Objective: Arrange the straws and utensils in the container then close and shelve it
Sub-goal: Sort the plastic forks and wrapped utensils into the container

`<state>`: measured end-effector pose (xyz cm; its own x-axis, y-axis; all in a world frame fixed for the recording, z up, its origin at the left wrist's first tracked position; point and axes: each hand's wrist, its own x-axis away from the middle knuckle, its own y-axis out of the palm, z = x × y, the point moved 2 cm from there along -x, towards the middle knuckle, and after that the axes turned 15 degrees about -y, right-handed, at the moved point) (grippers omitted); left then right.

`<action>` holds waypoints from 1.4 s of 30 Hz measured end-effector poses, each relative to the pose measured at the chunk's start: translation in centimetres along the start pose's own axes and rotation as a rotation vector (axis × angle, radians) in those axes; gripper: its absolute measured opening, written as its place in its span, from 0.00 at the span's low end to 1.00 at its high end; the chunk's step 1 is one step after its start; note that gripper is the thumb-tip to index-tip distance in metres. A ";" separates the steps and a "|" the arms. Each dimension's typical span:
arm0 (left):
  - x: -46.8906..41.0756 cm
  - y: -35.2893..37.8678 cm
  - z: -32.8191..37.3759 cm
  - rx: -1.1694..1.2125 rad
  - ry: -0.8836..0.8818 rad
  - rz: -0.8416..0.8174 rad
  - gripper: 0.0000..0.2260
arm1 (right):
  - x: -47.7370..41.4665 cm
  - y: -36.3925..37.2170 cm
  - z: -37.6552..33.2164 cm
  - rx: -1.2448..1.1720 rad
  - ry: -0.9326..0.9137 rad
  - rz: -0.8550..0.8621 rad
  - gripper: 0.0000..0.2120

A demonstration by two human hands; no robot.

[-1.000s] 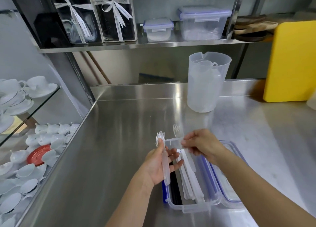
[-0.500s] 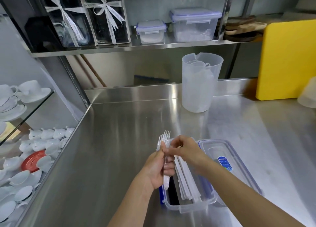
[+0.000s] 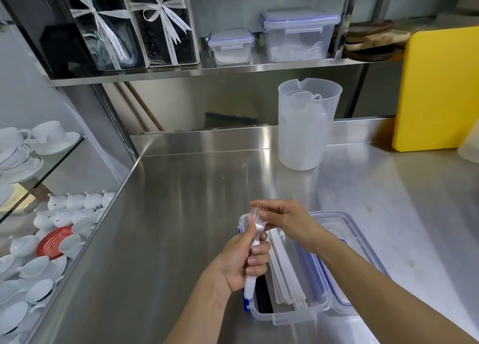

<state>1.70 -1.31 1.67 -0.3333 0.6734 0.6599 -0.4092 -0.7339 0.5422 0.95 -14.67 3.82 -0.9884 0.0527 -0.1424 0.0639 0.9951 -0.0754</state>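
Note:
A clear rectangular container [image 3: 285, 316] with blue clips sits on the steel counter near me. Paper-wrapped white straws [image 3: 283, 271] and some black straws [image 3: 263, 295] lie lengthwise inside it. Its clear lid [image 3: 360, 237] lies just to the right, partly under my right arm. My left hand [image 3: 241, 260] is closed around a small bunch of clear plastic forks [image 3: 255, 229], held over the container's left edge with tines pointing away. My right hand [image 3: 287, 219] touches the fork tines with its fingertips.
A translucent measuring jug [image 3: 307, 125] stands at the back of the counter. A yellow cutting board [image 3: 438, 89] leans at the back right. The shelf [image 3: 207, 71] above holds two lidded containers and ribboned boxes. White cups and saucers fill glass shelves at left.
My right hand brought a second fork over to the left hand, which now grips the forks together. The right hand's fingers have shifted up onto the tines.

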 end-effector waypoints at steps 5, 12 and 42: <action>-0.3 0.0 0.0 -0.031 -0.034 0.017 0.16 | -0.5 -0.1 0.6 -0.062 0.013 0.078 0.13; -0.8 -1.1 0.9 0.036 0.029 0.141 0.15 | -0.6 -0.3 1.1 0.300 0.002 0.163 0.06; -2.4 -2.8 -0.1 0.039 0.018 0.206 0.17 | 1.1 3.3 9.2 1.109 0.531 -0.191 0.18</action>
<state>3.52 -0.82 -1.50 -0.4220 0.5097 0.7498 -0.2972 -0.8591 0.4167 1.39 -12.08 -5.71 -0.9116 0.1997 0.3593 -0.2601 0.3966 -0.8803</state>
